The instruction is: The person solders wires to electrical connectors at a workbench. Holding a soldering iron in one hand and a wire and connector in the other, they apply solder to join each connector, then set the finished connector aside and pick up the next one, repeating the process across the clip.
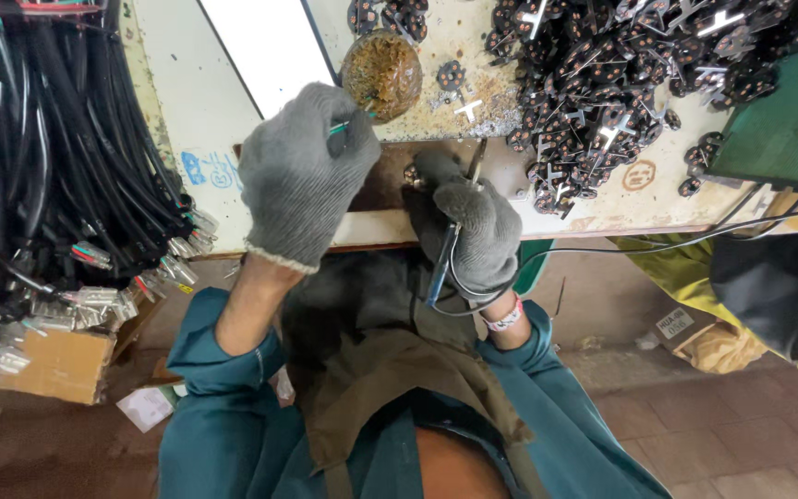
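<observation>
cable bundle (57,157) left of hands; parts heap (621,74) right.

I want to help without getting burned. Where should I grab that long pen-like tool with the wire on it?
Probably by the blue handle at its lower end, where the cord comes out. The right hand already wraps that part. The thin metal tip points up at the bench, so come from below, at the person's side, away from the tip.
</observation>
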`<action>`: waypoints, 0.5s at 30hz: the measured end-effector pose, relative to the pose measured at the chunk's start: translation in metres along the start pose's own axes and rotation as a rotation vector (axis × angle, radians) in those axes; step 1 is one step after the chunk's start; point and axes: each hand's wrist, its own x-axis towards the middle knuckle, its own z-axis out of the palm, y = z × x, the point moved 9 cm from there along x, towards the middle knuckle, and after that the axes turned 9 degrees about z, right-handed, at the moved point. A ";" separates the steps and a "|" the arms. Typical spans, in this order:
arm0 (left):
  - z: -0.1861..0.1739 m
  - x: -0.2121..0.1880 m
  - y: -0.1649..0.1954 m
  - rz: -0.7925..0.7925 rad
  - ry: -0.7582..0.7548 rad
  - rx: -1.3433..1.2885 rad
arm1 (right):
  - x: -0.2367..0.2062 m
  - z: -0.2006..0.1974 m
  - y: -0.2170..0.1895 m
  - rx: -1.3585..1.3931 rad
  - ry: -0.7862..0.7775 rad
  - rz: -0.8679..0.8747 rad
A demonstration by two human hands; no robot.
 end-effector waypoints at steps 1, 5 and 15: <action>0.001 0.005 0.002 0.001 -0.006 -0.010 | 0.000 -0.001 -0.003 -0.002 0.017 -0.025; -0.011 -0.001 0.009 -0.086 -0.061 -0.157 | 0.000 0.002 0.012 -0.003 -0.075 0.113; 0.030 -0.061 -0.015 -0.038 -0.245 -0.280 | -0.004 0.011 -0.003 -0.017 -0.021 -0.014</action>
